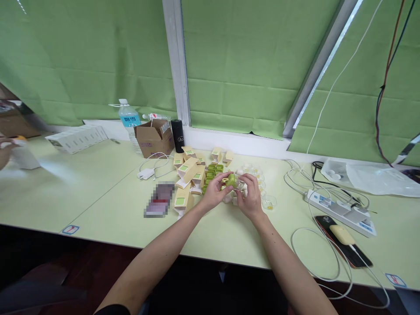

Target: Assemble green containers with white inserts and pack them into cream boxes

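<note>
My left hand and my right hand meet above the pale green table, both pinched around a small green round jar. My left fingers curl over its top and left side, my right fingers close on its right side. Just behind and left of my hands lie several small cream boxes with green labels and a cluster of little green jars. Clear plastic lids or cups sit right of my right hand.
A brown cardboard box, a water bottle and a black cylinder stand at the back. A white power strip, cables and a phone lie at right. Another person's hand is at the far left.
</note>
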A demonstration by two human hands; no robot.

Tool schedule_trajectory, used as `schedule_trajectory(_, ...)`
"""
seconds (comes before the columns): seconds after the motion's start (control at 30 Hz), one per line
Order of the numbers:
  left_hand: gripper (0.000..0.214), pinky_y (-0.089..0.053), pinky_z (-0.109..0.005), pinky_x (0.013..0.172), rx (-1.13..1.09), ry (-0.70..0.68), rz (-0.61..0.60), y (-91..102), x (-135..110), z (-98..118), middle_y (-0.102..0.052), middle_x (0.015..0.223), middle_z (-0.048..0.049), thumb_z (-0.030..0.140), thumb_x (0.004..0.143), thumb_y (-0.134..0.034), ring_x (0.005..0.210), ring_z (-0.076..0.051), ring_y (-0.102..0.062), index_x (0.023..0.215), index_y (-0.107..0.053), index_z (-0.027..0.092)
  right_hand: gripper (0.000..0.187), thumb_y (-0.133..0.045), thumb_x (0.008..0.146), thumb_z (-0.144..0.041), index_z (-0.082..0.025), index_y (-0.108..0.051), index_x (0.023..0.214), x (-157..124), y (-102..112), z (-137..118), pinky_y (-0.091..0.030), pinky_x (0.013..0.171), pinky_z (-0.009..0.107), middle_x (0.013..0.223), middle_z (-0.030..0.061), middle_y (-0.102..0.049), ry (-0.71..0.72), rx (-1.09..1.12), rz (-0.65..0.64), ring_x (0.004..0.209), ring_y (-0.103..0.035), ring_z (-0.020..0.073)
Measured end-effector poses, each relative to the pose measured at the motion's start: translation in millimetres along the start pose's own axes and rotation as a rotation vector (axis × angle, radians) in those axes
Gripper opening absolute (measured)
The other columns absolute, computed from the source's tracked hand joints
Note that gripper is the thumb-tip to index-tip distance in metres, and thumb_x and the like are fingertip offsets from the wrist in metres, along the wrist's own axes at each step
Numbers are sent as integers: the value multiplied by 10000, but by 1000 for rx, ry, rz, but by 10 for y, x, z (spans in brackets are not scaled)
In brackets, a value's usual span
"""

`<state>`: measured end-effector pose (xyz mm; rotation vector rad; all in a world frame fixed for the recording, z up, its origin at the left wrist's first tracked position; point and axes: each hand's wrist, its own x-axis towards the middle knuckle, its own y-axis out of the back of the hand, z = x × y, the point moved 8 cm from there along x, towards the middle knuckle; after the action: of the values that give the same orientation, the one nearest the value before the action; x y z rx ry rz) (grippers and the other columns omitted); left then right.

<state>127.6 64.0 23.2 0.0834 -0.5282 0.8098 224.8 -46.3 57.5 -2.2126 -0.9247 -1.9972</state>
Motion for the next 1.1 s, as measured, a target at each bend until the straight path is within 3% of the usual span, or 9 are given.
schedule_trajectory(0.4, 704, -551, -345, 890, -56, 95, 28, 47, 23, -56, -635, 1171, -103, 436, 569, -957, 1001, -221, -641, 1195, -743, 194, 392, -582, 919, -178, -223, -502, 1299, -24, -6, -10, -563, 944, 520, 1163, 128, -576, -25, 66, 16, 1143, -592, 285)
schedule_trajectory(0.5, 692, -549, -337, 869, -25, 71, 9, 32, 10, -14, -628, 1222, -121, 464, 612, -931, 1010, -225, -637, 1219, -736, 196, 381, -584, 915, -185, -223, -513, 1287, -27, -1, -1, -559, 942, 525, 1160, 126, -589, -43, 72, 22, 1139, -595, 287)
schedule_trajectory(0.67, 562, -539, -355, 936, -11, 33, -39, -16, -29, 69, -620, 1277, -133, 508, 838, -752, 1146, -258, -612, 1300, -686, 195, 374, -601, 913, -192, -223, -516, 1275, -26, 5, 2, -572, 909, 521, 1154, 130, -588, -63, 71, 34, 1131, -599, 290)
schedule_trajectory(0.9, 548, -543, -369, 951, 1, 13, 23, 31, -20, 0, -663, 1235, -159, 501, 793, -801, 1182, -275, -610, 1194, -672, 150, 367, -586, 919, -183, -221, -500, 1274, -56, -17, 19, -571, 926, 537, 1161, 130, -572, -68, 38, 28, 1133, -603, 284)
schedule_trajectory(1.1, 595, -563, -347, 848, -26, 64, -38, -33, -34, -12, -653, 1257, -167, 508, 781, -805, 1116, -269, -637, 1224, -650, 142, 358, -615, 924, -199, -203, -487, 1258, -83, -72, -20, -569, 896, 516, 1138, 130, -543, -32, 21, 0, 1096, -592, 277)
